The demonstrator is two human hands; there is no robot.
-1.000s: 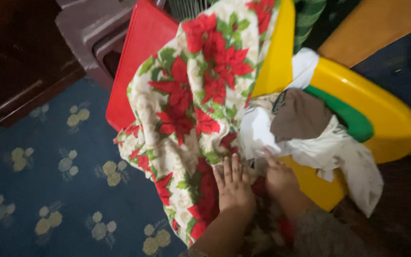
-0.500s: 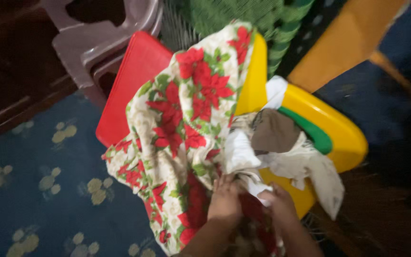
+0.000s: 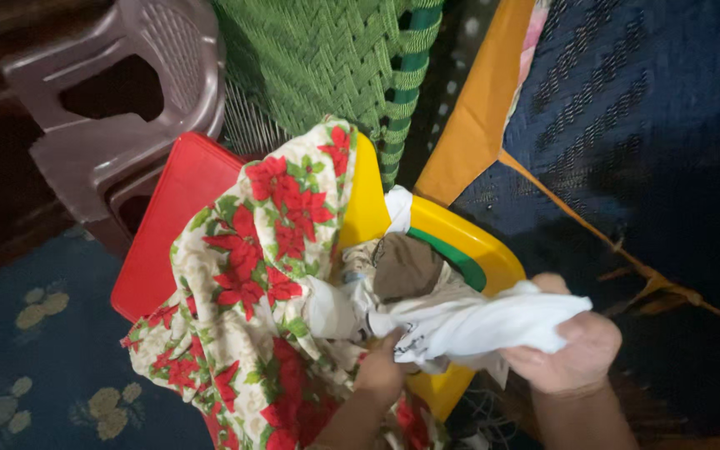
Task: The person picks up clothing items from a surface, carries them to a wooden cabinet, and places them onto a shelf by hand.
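My right hand (image 3: 566,350) grips a bunched white cloth (image 3: 477,321) and holds it stretched out to the right, above the rim of a yellow plastic tub (image 3: 460,237). My left hand (image 3: 379,372) holds the other end of the same white cloth, low beside the tub. A cream cloth with red flowers and green leaves (image 3: 260,275) hangs over the tub's left side. A brown garment (image 3: 406,267) lies in the tub among other light fabric.
A red plastic lid or tray (image 3: 168,225) leans behind the floral cloth. A grey plastic chair (image 3: 118,125) stands at upper left, a green woven chair back (image 3: 327,58) behind the tub. Dark blue fabric with orange trim (image 3: 627,125) fills the right. Blue patterned carpet (image 3: 35,350) covers the floor.
Both hands were pressed down on the clothes; now the right hand has pulled a white cloth up and out to the right, the left holds its other end. The view has tilted upward.
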